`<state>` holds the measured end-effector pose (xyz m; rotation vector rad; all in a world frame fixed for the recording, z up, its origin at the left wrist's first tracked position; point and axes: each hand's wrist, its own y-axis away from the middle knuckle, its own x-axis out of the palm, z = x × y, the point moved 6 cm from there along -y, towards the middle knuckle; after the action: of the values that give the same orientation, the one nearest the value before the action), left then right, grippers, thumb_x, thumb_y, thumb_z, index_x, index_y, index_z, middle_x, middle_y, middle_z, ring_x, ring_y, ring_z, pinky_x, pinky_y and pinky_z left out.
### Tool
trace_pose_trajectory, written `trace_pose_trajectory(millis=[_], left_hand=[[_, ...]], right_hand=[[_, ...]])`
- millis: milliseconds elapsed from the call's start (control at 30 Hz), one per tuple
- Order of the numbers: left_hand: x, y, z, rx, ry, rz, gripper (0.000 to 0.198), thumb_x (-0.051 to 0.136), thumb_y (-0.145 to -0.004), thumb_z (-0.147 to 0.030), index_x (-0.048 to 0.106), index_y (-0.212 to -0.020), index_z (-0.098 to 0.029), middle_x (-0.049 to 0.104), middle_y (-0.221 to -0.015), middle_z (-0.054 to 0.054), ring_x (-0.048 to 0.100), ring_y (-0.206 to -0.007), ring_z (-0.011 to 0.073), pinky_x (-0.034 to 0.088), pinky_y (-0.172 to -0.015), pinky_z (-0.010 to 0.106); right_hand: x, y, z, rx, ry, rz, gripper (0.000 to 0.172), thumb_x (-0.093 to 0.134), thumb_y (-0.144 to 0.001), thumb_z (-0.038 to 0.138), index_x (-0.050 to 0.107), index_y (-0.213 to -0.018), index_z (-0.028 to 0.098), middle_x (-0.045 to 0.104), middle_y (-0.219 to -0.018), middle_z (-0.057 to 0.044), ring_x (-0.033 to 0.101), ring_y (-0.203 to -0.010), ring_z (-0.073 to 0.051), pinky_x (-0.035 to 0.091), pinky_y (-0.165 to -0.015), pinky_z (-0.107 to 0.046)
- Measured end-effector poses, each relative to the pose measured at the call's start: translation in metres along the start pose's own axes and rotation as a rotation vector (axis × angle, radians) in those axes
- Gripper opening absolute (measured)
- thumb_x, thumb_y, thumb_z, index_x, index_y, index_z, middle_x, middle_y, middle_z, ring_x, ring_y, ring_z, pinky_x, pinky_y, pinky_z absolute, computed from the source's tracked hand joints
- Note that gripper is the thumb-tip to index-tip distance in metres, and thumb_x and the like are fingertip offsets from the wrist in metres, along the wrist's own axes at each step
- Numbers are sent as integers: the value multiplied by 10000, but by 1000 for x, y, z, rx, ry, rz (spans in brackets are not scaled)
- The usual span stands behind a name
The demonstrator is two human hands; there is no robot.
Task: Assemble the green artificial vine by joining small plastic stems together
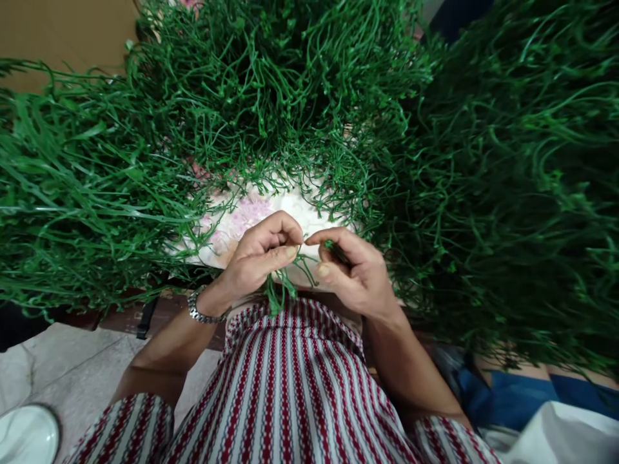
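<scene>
My left hand point(261, 258) and my right hand point(351, 270) meet fingertip to fingertip just above my lap, both closed in a pinch. Between them they hold a small green plastic sprig point(283, 287), whose thin strands hang down from my left fingers towards my red-and-white striped garment point(294, 386). A metal watch band point(203, 312) circles my left wrist. Behind my hands lies a white cloth with pink flowers point(251, 216), mostly buried under heaps of the same green strands.
Big piles of green artificial stems point(271, 84) surround the hands: left point(72, 212), far and right point(512, 193). A grey tiled floor point(72, 367) and a white round dish point(26, 435) show at lower left. Blue fabric point(512, 399) lies at lower right.
</scene>
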<state>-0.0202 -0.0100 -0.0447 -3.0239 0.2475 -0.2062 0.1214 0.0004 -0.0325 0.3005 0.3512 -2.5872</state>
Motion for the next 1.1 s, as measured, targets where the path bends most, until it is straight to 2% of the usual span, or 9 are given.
trace_pose_trajectory(millis=[133,267,400,533,633,733,867,1000,1100], left_hand=[[-1,6,2,36,-19,-77,107,606,-780,-249,555,-838,-175,511,-703,-13,471,-621,80,367,-540,176],[1,12,-2,108,-131,-114,77,608,-778,-205,566,-834,-174,532,-719,-17,492,-642,75,395,-581,172],[5,13,-6,140,-268,-67,99,589,-792,-191,582,-889,-174,582,-788,3,547,-718,96,428,-645,196],[9,8,-13,143,-515,54,57,560,-803,-154,588,-852,-164,573,-767,7,541,-724,102,425,-664,222],[10,7,-24,255,-716,35,49,562,-784,-121,596,-771,-153,527,-769,20,514,-741,112,414,-660,238],[13,7,-28,312,-752,13,93,544,-781,-89,590,-726,-147,521,-735,18,501,-703,107,404,-633,238],[14,3,-21,239,-555,33,115,548,-782,-90,580,-684,-140,540,-644,-2,502,-637,92,405,-617,226],[9,-3,-5,40,-348,59,87,584,-750,-101,603,-674,-137,567,-646,-6,514,-635,90,410,-608,212],[5,-4,7,-119,-232,78,59,602,-733,-121,628,-681,-129,583,-644,-4,518,-632,96,417,-609,215]], right_hand=[[8,-1,0,-71,39,33,296,627,-779,363,567,-992,167,475,-688,27,396,-538,-63,300,-482,-199],[8,-3,1,-188,130,-35,229,643,-770,314,560,-929,171,528,-779,-7,480,-669,-104,372,-587,-231],[9,-1,6,-289,237,-83,117,601,-789,200,539,-880,163,524,-772,-23,491,-718,-128,400,-636,-267],[8,2,12,-346,371,-80,95,570,-799,172,535,-886,160,507,-795,-40,495,-758,-140,424,-646,-279],[7,3,12,-342,521,-86,76,551,-807,166,547,-883,162,499,-818,-52,496,-767,-143,438,-639,-277],[8,3,11,-346,629,-93,87,540,-813,171,556,-898,168,512,-859,-65,505,-776,-149,456,-639,-280],[10,6,9,-384,604,-129,226,540,-812,163,518,-1037,166,543,-904,-79,534,-834,-165,492,-676,-294],[12,9,6,-463,585,-203,368,532,-820,177,476,-1184,176,562,-1000,-100,549,-940,-199,508,-757,-344],[14,11,3,-512,590,-207,398,521,-825,190,483,-1220,193,534,-1130,-116,533,-1035,-221,513,-785,-359]])
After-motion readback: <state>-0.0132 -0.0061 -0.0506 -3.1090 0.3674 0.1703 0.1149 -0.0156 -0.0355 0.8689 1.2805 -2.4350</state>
